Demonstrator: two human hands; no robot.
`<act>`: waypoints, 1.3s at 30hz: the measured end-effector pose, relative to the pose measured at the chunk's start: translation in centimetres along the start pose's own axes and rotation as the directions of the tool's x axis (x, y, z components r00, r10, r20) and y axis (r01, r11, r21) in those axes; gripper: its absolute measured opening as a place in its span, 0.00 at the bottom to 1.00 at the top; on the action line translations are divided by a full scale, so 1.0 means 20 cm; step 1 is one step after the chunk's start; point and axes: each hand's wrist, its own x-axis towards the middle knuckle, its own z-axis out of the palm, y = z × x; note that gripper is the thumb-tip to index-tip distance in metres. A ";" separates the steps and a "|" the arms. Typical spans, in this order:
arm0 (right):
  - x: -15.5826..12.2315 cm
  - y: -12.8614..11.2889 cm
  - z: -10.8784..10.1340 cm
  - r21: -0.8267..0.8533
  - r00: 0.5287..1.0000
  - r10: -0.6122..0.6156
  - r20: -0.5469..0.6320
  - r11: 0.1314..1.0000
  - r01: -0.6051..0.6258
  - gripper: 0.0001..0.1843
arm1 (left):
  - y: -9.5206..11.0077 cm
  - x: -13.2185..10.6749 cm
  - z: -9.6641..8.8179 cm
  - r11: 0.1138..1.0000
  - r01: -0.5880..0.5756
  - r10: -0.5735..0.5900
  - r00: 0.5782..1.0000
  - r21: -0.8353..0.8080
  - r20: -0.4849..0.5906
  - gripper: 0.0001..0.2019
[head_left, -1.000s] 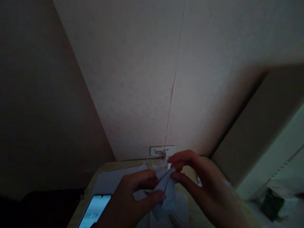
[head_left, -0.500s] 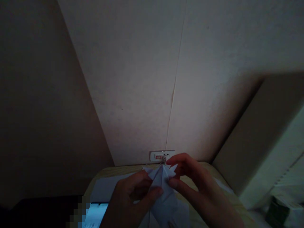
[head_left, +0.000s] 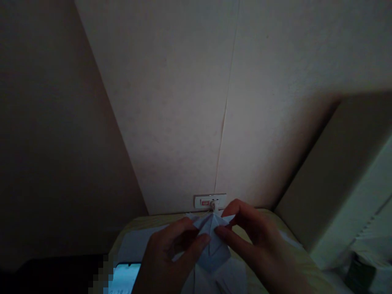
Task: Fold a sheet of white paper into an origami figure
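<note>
A folded white paper piece (head_left: 212, 247) with pointed flaps at its top is held up between my two hands, low in the middle of the view. My left hand (head_left: 176, 251) pinches its left side, thumb on the near face and fingers behind. On the right, my right hand (head_left: 251, 237) grips the upper right flap between thumb and fingers. More white paper (head_left: 237, 273) lies beneath the folded piece on the wooden table (head_left: 137, 222). The fingertips behind the paper are hidden.
A lit phone (head_left: 125, 277) lies left of my left hand. Another white sheet (head_left: 136, 245) rests behind it. A wall socket (head_left: 200, 201) with a plug sits just past the paper. A wall closes off the back, and a pale upright panel (head_left: 330, 171) stands at the right.
The thumb of my right hand has shifted slightly up and left on the paper. Its forefinger has come down behind the right flap, and the flaps now spread wider and flatter.
</note>
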 end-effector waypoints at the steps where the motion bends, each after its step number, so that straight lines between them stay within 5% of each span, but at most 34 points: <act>1: 0.00 0.00 0.00 0.002 1.000 -0.002 -0.002 1.000 0.002 0.08 | 0.00 0.00 0.00 1.000 0.003 -0.003 1.000 -0.014 -0.022 0.02; 25: -0.03 -0.02 0.03 -0.016 0.997 -0.045 -0.064 0.999 0.044 0.09 | 0.06 -0.04 -0.01 0.997 0.056 -0.055 0.998 0.060 -0.013 0.09; 32: -0.03 -0.05 0.00 -0.018 0.995 -0.014 -0.095 1.000 0.012 0.13 | 0.07 -0.05 0.02 0.997 0.072 -0.072 0.996 -0.013 -0.052 0.08; 39: -0.03 -0.08 -0.02 0.048 0.997 -0.059 -0.047 0.997 0.061 0.06 | 0.10 -0.05 0.05 0.991 0.084 -0.085 0.996 -0.108 -0.007 0.04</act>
